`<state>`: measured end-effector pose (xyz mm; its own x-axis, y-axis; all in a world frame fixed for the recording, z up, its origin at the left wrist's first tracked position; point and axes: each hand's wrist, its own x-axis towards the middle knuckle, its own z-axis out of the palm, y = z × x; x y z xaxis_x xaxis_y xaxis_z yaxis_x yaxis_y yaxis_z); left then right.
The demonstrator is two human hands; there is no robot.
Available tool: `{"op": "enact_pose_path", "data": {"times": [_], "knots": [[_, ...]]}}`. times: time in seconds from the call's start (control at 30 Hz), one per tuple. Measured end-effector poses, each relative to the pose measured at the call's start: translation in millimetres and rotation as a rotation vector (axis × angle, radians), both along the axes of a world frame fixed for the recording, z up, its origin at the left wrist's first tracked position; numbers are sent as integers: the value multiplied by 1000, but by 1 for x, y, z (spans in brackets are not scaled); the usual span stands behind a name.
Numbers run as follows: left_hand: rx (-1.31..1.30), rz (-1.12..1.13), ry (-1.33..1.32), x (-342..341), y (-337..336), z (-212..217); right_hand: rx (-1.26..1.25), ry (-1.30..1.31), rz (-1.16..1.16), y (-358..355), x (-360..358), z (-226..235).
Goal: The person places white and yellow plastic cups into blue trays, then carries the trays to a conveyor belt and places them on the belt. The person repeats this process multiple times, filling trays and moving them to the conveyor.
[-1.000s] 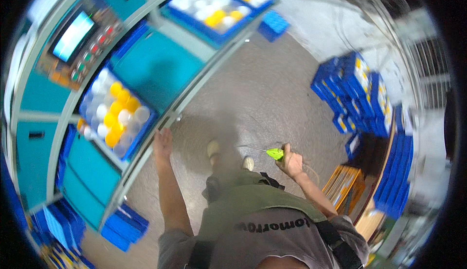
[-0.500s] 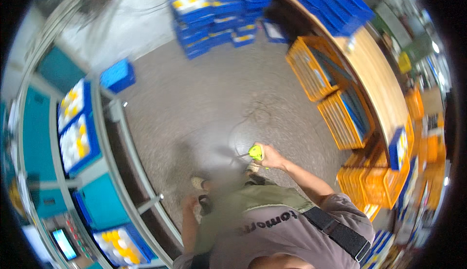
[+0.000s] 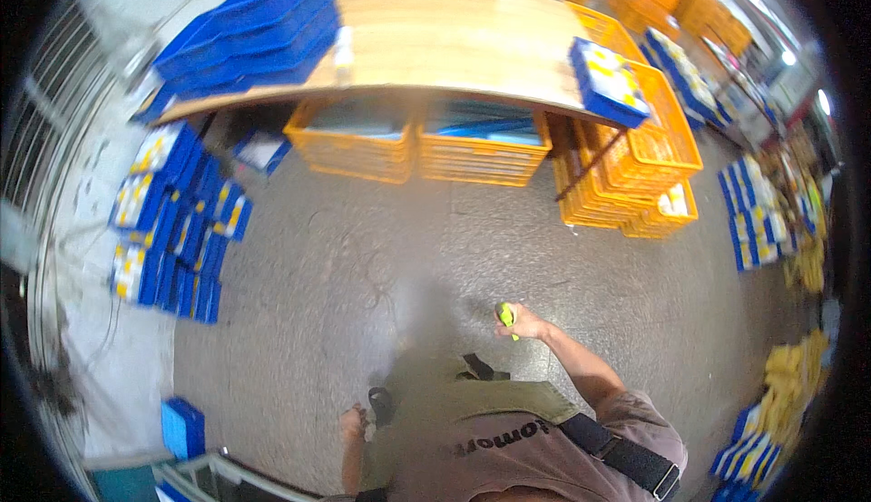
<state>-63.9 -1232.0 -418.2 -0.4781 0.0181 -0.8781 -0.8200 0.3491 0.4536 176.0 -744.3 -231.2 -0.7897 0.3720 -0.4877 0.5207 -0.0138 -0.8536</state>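
In my right hand [image 3: 523,321], held out ahead over the floor, is a bright yellow-green hand tool [image 3: 507,317]. My fingers wrap round its body; its exact kind is too small to make out. My left hand [image 3: 353,422] hangs low beside my olive apron [image 3: 454,404], fingers curled, near a dark strap loop [image 3: 380,402]. What lies within those fingers, if anything, I cannot make out. A blurred vertical smear crosses the middle of the view and hides part of the apron and floor.
Ahead stands a wooden table [image 3: 454,39] bearing stacked blue trays [image 3: 249,35] and a blue tray of white and yellow pieces [image 3: 608,82]. Orange crates [image 3: 485,159] sit beneath it. Stacked blue trays [image 3: 172,230] line the left wall; a blue box [image 3: 183,428] stands lower left.
My view has swung right: the table moved from the right side to the top, and the teal machine has mostly left the lower left. The yellow-green hand tool stays in my right hand.
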Motion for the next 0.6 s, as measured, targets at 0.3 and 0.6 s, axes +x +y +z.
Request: {"op": "enact_pose_path", "data": {"times": [0.3,0.6], "knots": [[38,-356,80,-161,293,-43,38,-38,-455,110,75,6],[523,-802,-114,-52,748,45,148,-37,-612,230,115,48]]}}
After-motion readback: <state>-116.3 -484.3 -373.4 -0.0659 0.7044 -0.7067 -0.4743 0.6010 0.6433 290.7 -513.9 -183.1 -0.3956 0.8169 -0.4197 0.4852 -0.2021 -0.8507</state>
